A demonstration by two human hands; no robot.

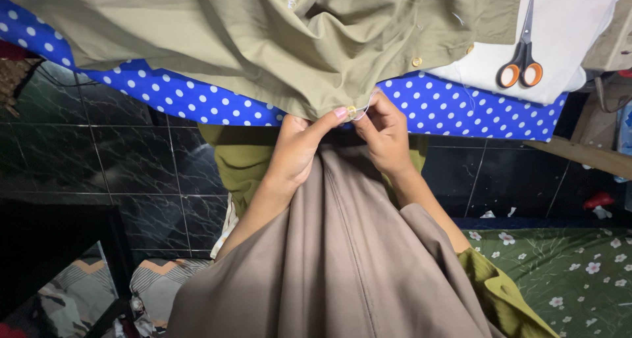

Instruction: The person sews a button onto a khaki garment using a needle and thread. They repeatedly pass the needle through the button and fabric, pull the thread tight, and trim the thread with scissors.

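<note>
Two hands meet at the near hem of an olive shirt [276, 42] that lies spread over a blue polka-dot cloth [461, 104] on the counter. The left hand [297, 147] pinches the shirt edge, its thumb pressed right beside a small gold button [352, 111]; the right hand [385, 134] has its fingers [368, 117] closed on the same spot from the other side, and a thin pale thread [370, 102] seems to loop up from there, though whether a needle is held is too small to tell. More gold buttons [417, 62] run along the shirt's placket farther right. Scissors [523, 48] with orange handles lie well apart at the far right on a white cloth [566, 28], blades closed. A tan garment [342, 265] covers the lap below the hands. To sew this button well, it looks wise to keep the hem pinched flat and taut with the left thumb so the button cannot slide, pull each stitch snug without puckering the cloth, and keep the thread clear of the fingers so it does not knot.
</note>
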